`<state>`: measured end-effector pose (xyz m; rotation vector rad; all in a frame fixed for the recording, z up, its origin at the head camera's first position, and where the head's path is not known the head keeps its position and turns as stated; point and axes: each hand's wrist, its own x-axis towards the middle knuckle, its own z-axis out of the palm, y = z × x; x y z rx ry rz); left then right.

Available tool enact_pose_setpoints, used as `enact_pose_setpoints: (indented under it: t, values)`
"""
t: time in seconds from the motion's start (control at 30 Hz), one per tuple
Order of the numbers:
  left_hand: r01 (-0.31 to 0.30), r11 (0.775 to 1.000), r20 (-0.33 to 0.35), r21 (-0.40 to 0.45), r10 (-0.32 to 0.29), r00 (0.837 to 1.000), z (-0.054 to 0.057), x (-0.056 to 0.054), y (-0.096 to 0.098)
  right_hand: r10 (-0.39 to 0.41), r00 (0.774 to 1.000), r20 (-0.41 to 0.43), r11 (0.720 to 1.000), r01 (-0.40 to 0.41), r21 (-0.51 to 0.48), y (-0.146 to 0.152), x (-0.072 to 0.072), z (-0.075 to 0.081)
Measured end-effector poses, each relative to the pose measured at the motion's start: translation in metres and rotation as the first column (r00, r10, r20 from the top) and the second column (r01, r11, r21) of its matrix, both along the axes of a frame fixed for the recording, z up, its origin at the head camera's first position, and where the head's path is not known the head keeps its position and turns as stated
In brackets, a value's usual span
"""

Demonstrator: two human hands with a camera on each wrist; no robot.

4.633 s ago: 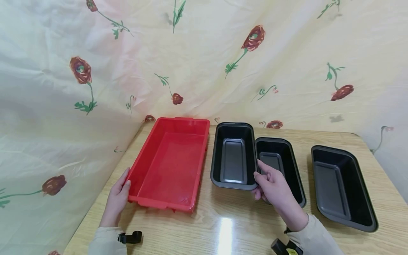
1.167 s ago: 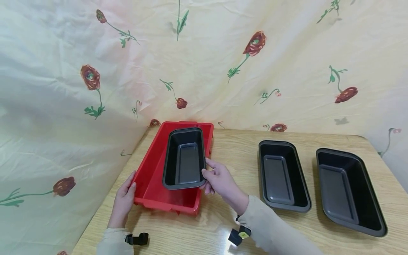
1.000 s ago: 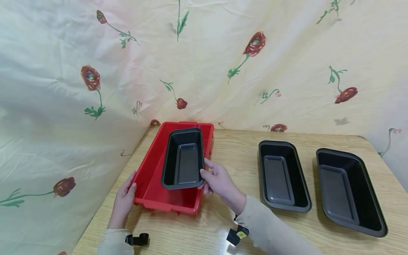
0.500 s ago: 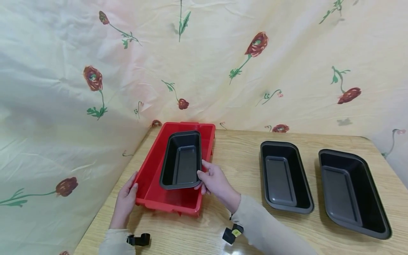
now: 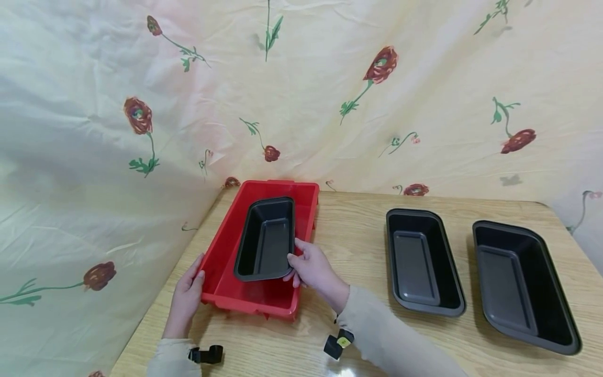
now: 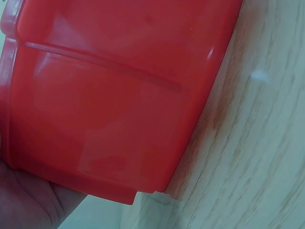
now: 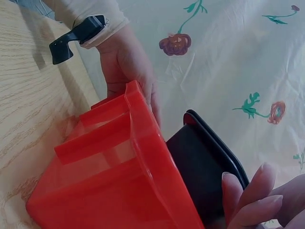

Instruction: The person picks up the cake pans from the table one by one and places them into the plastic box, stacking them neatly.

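Observation:
My left hand [image 5: 185,296] grips the red plastic tray [image 5: 228,293] at its near left corner, thumb over the rim. Between the thumb and fingers of my right hand [image 5: 314,268] is the near right corner of a black loaf pan [image 5: 275,243]. The pan hangs within the tray's outline, open side up. In the right wrist view, the tray's wall [image 7: 100,191] hides the lower part of the pan [image 7: 193,152], while its rim stands above the wall. The tray's outer wall [image 6: 105,109] fills most of the left wrist view.
Two more black loaf pans stand on the wooden table [image 5: 348,225] to the right: a middle pan [image 5: 415,262] and a far right pan [image 5: 509,285]. A flowered cloth [image 5: 301,94] hangs behind the table and along its left side.
My right hand has carried the loaf pan left from beside the middle pan to over the tray, then lowered it a little. My left hand keeps its grip on the tray.

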<state>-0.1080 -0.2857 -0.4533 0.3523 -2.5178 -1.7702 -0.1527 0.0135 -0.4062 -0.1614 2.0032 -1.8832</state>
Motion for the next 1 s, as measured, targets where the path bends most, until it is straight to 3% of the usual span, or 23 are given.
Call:
enact_pose_setpoints:
  t: [0.6,1.0]
  values:
    - [0.003,1.0,0.002,0.02,-0.004,1.0,0.0002,-0.0009,-0.0002,0.008,1.0,-0.016,1.0,-0.008,0.009,-0.0074,0.0003,-0.0041]
    - [-0.009,1.0,0.001,0.027,0.009,1.0,0.0002,-0.0005,0.0006,0.002,1.0,0.02,1.0,-0.002,0.007,-0.0094,-0.0024,-0.0055]
